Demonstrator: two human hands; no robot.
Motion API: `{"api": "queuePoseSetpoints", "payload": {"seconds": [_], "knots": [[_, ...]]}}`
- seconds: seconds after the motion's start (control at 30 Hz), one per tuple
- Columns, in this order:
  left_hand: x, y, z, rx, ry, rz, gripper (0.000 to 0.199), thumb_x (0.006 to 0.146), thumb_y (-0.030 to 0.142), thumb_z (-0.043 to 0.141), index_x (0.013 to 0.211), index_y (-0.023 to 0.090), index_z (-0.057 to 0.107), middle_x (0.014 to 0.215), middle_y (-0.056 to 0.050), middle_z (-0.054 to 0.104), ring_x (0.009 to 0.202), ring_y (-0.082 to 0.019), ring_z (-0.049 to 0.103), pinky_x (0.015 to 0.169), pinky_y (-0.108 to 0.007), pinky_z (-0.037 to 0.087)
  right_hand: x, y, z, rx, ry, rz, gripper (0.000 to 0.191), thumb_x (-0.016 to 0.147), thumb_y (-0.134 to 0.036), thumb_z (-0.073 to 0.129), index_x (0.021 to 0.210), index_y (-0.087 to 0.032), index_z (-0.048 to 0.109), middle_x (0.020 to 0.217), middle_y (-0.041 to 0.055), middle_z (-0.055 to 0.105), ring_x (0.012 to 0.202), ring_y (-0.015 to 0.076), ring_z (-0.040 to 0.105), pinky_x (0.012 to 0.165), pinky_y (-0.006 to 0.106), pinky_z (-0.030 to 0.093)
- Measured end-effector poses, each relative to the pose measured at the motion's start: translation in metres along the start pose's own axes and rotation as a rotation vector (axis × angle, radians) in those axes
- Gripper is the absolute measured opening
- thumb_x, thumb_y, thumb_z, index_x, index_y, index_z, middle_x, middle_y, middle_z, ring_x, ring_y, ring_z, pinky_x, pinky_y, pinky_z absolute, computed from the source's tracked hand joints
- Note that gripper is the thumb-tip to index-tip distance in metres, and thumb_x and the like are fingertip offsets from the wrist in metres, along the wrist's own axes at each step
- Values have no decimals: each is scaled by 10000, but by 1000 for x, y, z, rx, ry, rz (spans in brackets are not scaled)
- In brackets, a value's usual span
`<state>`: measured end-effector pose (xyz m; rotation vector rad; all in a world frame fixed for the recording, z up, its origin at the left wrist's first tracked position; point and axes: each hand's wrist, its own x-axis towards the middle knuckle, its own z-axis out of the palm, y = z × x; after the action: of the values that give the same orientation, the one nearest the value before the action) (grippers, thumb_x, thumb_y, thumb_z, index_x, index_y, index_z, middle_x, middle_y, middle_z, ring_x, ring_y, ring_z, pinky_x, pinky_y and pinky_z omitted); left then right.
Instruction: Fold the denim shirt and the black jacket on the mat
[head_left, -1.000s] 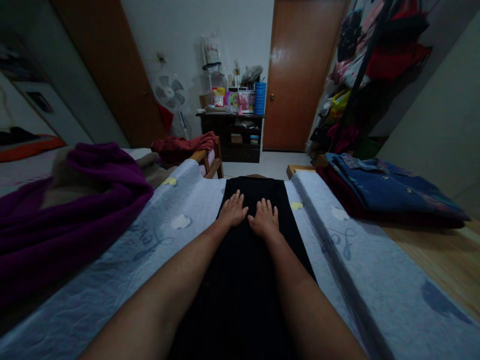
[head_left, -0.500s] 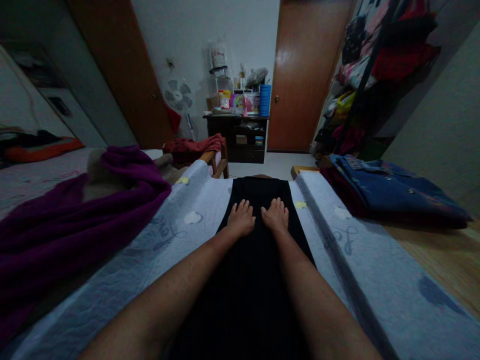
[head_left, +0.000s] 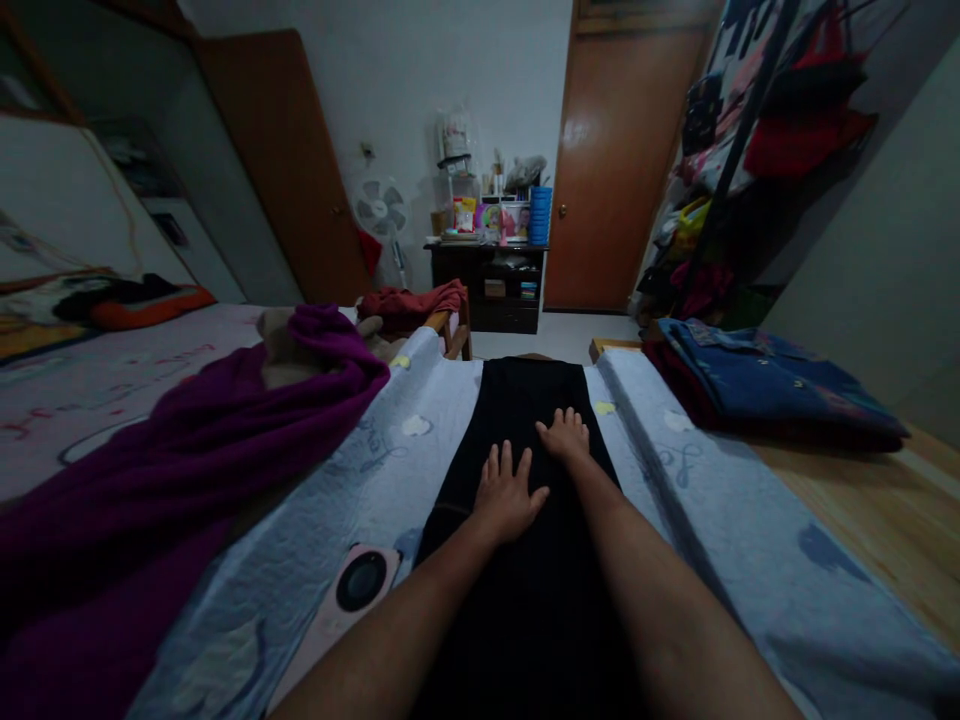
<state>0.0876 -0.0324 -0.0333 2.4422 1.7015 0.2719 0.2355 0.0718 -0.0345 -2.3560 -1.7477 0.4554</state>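
A long black garment (head_left: pixel 551 580) lies flattened lengthwise in front of me, on a light blue patterned sheet (head_left: pixel 420 465); I cannot tell what kind of garment it is. My left hand (head_left: pixel 508 493) rests palm down on its middle left part, fingers spread. Further up and to the right, my right hand (head_left: pixel 566 433) lies flat on the same cloth with its fingers stretched out. Beside my left forearm is a pink phone (head_left: pixel 341 605) with a big round black camera module, partly covered by the arm.
A purple blanket (head_left: pixel 195 470) is heaped on the left. On the right, a folded denim garment (head_left: pixel 772 375) tops a dark red cloth on a wooden surface (head_left: pixel 840 475). Beyond stand a fan (head_left: pixel 382 207), a dark cabinet (head_left: pixel 502 300), a door (head_left: pixel 596 180) and hanging bags (head_left: pixel 806 140).
My left hand has slid back toward me and its fingers have spread wider. My right hand has shifted slightly right and lower. The view has turned leftward, and the phone now shows.
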Motion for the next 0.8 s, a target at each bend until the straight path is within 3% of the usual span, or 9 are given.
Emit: {"api": "queuePoseSetpoints", "payload": {"seconds": [0.37,0.6,0.8], "knots": [[-1,-1,5,3,53,-8,681,890,563,386,1466,211,293,1533,-171,240,1404,-397,175,1085,-529,238,-64,26,-6,-25,-28,-17,677,933,-514,279,1483,-122,241,1556,169,153,1428,292,132,1113,425,152],[-4,2,5,16,73,-27,666,886,555,404,1459,229,310,1530,-164,252,1403,-393,184,1092,-508,235,-116,41,-1,-108,26,-146,674,937,-488,286,1471,-78,264,1536,176,221,1421,284,175,1112,421,166],[0,-13,-6,-7,65,-62,736,911,606,299,1500,189,154,1529,-191,240,1413,-330,201,1096,-470,237,-162,48,-4,-173,23,-195,653,928,-427,317,1465,-58,273,1536,144,238,1418,295,176,1129,460,117]]}}
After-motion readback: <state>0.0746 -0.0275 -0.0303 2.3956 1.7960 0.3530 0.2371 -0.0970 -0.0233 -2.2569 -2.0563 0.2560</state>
